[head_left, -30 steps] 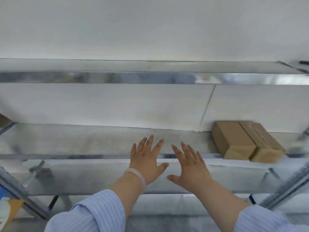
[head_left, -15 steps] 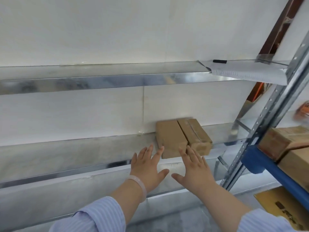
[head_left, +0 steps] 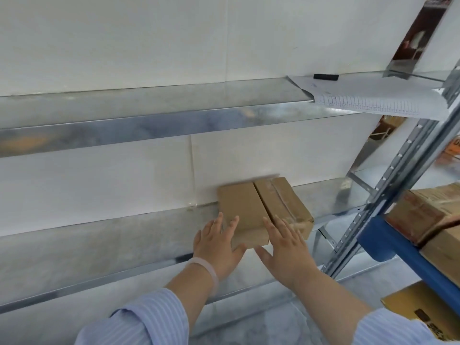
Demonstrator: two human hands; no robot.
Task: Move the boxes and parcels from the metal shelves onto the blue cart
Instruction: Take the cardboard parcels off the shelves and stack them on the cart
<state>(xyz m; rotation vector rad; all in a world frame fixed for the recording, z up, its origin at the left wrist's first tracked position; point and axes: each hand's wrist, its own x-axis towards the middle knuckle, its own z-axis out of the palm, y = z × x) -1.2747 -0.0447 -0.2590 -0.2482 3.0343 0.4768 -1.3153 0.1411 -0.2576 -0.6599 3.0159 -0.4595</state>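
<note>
Boxes (head_left: pixel 263 207): two side by side on metal shelf (head_left: pixel 112 235), not lifted | left hand (head_left: pixel 219 247), right hand (head_left: pixel 286 247): spread, empty, at their front | blue cart (head_left: pixel 403 255): several boxes loaded

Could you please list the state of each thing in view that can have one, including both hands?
Left hand: open, fingers spread, reaching over the left box, holding nothing.
Right hand: open, fingers spread, at the boxes' front, holding nothing.
Left box: closed, flat on the metal shelf.
Right box: closed, taped, flat, against the left box.
Paper sheet: lying on the upper shelf, overhanging its edge.
Black marker: capped, lying on the paper.
</note>
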